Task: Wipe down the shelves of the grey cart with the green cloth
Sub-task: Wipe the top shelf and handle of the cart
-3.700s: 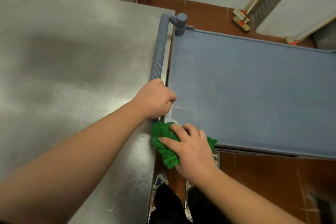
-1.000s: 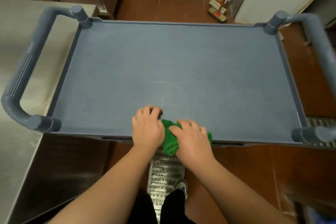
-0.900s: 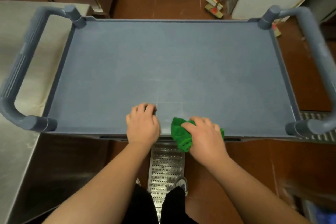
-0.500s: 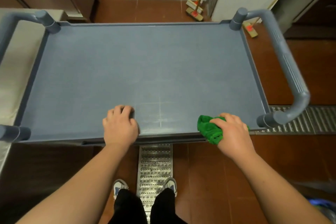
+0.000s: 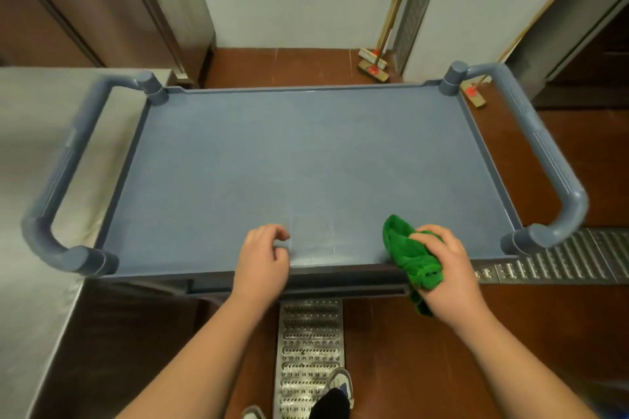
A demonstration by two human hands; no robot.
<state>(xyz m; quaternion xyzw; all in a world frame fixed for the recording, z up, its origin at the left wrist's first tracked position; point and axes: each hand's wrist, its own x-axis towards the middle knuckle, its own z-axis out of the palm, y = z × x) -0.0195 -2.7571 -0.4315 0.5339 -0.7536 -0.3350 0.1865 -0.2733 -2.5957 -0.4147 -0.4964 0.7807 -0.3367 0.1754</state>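
Green cloth (image 5: 410,257) sits bunched at five o'clock on the grey cart's top shelf (image 5: 306,160), gripped by the right hand (image 5: 446,269); the left hand (image 5: 262,260) rests loosely curled, empty, at six o'clock.

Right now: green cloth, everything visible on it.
The green cloth is bright green, plush like terry or microfibre, bunched into a wad. The right hand grips it, fingers curled over its top. It sits at the near edge of the grey cart's top shelf, towards the right end, one fold standing up, a tail hanging below the rim. Whether it touches the shelf is unclear.
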